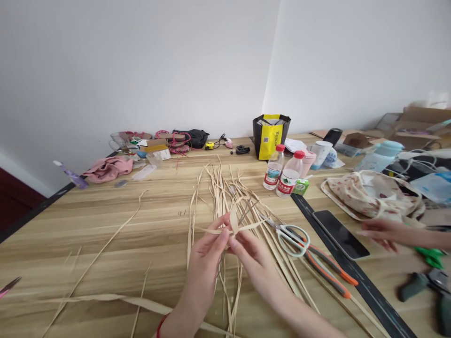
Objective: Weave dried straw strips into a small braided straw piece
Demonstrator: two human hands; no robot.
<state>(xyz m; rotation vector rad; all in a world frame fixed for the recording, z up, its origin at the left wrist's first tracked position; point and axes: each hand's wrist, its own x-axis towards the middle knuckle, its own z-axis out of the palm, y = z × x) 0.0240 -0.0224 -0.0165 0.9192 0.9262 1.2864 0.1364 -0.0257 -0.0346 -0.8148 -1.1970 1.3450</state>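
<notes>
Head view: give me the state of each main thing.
Pale strips: crossing, held by left hand and right hand
Phone: face up, screen dark
Front bottle: upright, capped
Rear bottle: upright, capped
Scissors: lying down, blade opening unclear
Orange-handled tool: handles apart
Shopping bag: standing, open
Pink cloth: crumpled

Tabletop (158, 234): handwritten mark (181, 213), dark, appears to read "41"; second character uncertain. Yellow-and-black bag (269, 145): dark lettering up yellow panel, first letter apparently "R", remainder not legible; small square printed code beside it. Two red-capped bottles: red labels, right bottle (289, 176) with white Chinese characters, too small to read surely. Green carton (300, 187): pale character, illegible.
</notes>
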